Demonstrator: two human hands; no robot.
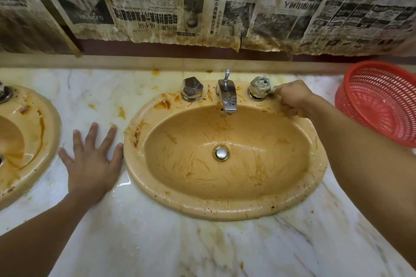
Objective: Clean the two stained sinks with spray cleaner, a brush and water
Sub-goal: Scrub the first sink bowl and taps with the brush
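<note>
Fingers (91, 135) of the left hand (92, 164) are spread straight and flat, palm down, on the marble countertop (157, 243). They hold nothing, and the thumb tip touches the left rim of the main sink (225, 209). The right hand (292, 99) is curled at the back right of that rim, just beside the right tap handle (260, 89). A sliver of pale green shows between its knuckles and the handle; whether the fingers grip anything cannot be told.

Newspaper sheets (202, 2) hang along the wall above, yellowed and stained brown at their ragged lower edges. They carry Chinese-character headlines and photographs, hung upside down and too blurred to read.

The sink is an oval basin of tan glazed ceramic, smeared with orange-brown streaks inside and crusted darker on the rim. A round metal drain plug (221, 153) sits at its centre. At the back stand a spotted chrome spout (227, 96) and two faceted chrome handles, the left tap handle (192, 87) untouched.

A second sink (33, 141), equally stained, is cut off by the left edge. The left hand fills the marble strip between the two basins. The white, grey-veined marble, blotched orange, runs broad in front of the main sink. A red plastic mesh basket (382, 105) sits at the right edge, near the right forearm
</note>
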